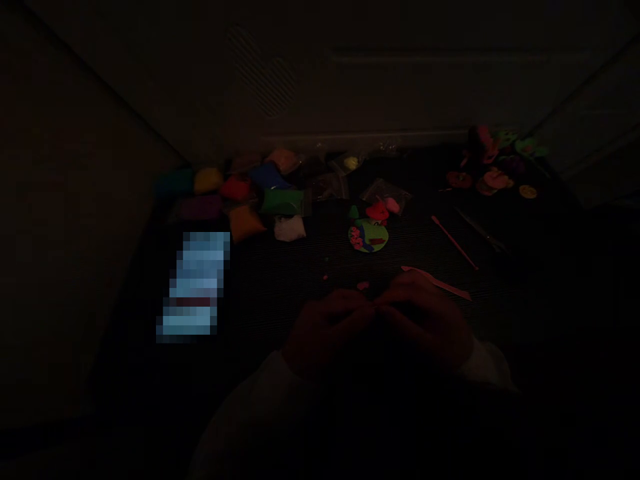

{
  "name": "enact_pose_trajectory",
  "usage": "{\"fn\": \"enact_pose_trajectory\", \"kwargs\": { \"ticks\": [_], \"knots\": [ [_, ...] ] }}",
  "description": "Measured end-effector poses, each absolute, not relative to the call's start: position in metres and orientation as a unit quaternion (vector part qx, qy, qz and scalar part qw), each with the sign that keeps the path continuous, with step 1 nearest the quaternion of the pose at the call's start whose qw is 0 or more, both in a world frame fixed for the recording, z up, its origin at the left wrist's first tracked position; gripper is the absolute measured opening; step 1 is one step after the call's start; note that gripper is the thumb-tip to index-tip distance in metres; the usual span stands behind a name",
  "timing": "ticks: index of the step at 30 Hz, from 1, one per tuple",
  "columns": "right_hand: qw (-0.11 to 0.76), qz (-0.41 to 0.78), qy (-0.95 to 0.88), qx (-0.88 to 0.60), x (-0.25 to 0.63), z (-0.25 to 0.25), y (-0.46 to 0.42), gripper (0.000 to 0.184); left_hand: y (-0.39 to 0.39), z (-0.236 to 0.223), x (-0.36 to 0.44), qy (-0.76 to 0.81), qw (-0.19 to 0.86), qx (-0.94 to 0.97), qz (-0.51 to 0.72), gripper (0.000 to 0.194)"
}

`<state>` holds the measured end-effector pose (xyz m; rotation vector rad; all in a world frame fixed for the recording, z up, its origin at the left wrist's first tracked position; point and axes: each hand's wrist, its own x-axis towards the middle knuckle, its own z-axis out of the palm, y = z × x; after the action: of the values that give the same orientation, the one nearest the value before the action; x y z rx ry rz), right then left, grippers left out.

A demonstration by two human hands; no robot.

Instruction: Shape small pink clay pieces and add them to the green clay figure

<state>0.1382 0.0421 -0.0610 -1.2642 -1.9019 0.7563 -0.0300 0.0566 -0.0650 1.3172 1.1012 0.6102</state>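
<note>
I see left hand (323, 328), right hand (433, 321) curled, fingertips together; can't tell if anything's held. Pink strip (441, 283) beside right hand, green disc (379, 234) beyond.

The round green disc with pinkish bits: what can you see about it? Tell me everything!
The flat, round yellow-green disc looks like soft modelling clay. Small pinkish-red blobs cluster on its left, with a dark blue patch beside them and a short dark-red bar further right. It lies on the dark, fine-lined tabletop, beyond the left hand and right hand, apart from both. A red piece sits by its far edge; it's too dark to tell whether they touch.
</note>
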Motion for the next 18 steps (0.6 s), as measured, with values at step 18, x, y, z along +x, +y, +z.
{"fn": "enact_pose_trajectory", "kwargs": {
  "ticks": [18],
  "knots": [
    [0.347, 0.180, -0.786, -0.479, 0.1431, -0.0660, 0.0413, 0.019, 0.0547, -0.0652, -0.0293, 0.499, 0.567, 0.585, 0.296, 0.009]
  ]
}}
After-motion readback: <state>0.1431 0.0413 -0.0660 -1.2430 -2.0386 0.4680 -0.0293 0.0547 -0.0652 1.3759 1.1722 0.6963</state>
